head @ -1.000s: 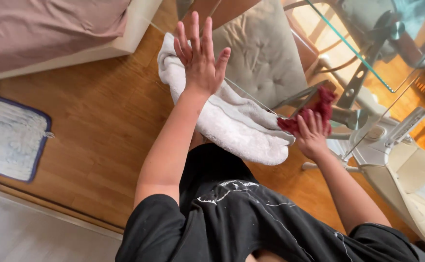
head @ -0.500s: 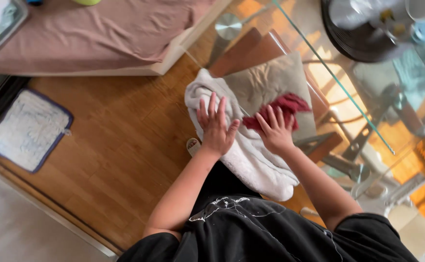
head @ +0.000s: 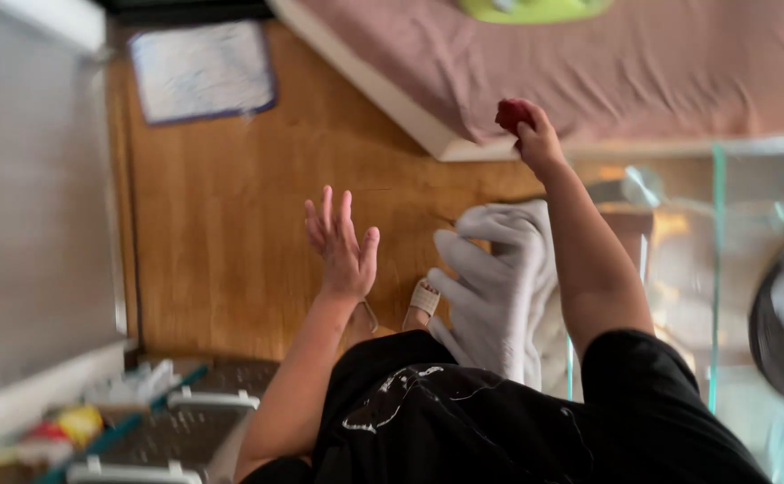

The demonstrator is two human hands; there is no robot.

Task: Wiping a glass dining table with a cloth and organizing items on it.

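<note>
The wooden floor (head: 231, 224) fills the centre left of the frame; the bed (head: 589, 72) with its pinkish cover now runs across the upper right, where half a second ago it lay at the upper left, so the view has swung round; the glass counter (head: 719, 269) occupies the right edge, its green rim standing vertical in the frame; a blurred dark round object shows at the far right, too unclear to identify. The white towel (head: 499, 287) hangs in folds at the counter's near edge, centre right; neither hand touches it now, whereas both were pressed on it a moment ago. A small mat (head: 202, 70) with a dark border lies on the floor at the upper left; a sandal (head: 423, 300) shows below centre. The right hand (head: 535, 139) has risen to the upper centre, beside the bed's edge, closed around the red cloth (head: 511, 115), which is bunched small and only partly visible. The left hand (head: 343, 246) hovers over the floor at centre, open, fingers spread, holding nothing. Judgement: the red cloth has been lifted off the counter, and the towel is left alone there.
</note>
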